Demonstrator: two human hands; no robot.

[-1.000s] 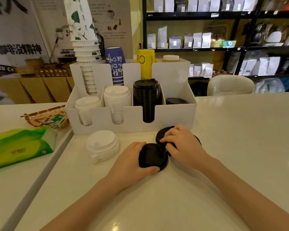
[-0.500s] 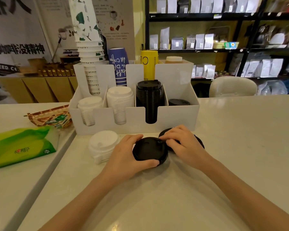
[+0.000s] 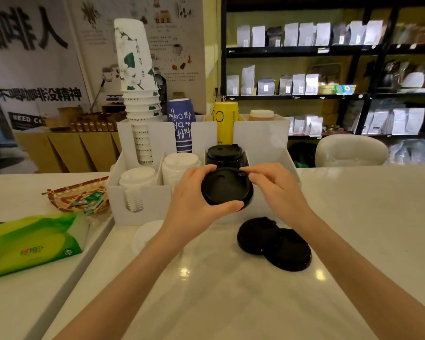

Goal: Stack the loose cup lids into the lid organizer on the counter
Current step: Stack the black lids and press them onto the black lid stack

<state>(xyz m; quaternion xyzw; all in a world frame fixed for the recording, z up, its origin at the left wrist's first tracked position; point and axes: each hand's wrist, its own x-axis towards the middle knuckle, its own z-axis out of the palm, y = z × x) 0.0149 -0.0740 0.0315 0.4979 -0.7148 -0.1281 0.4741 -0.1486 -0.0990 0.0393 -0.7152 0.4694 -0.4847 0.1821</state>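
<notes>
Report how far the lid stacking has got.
Done: a tall stack of black lids already fills one slot of the white organizer. In hand: the left hand and right hand hold one black lid in front of that slot. Left: two overlapping black lids and a pile of white lids on the counter.

black lid held up, two black lids at 5 o'clock, white organizer, white lids, green-leaf patterned white cups at 11 o'clock, blue cups, yellow cups, green tissue pack at 8 o'clock
</notes>
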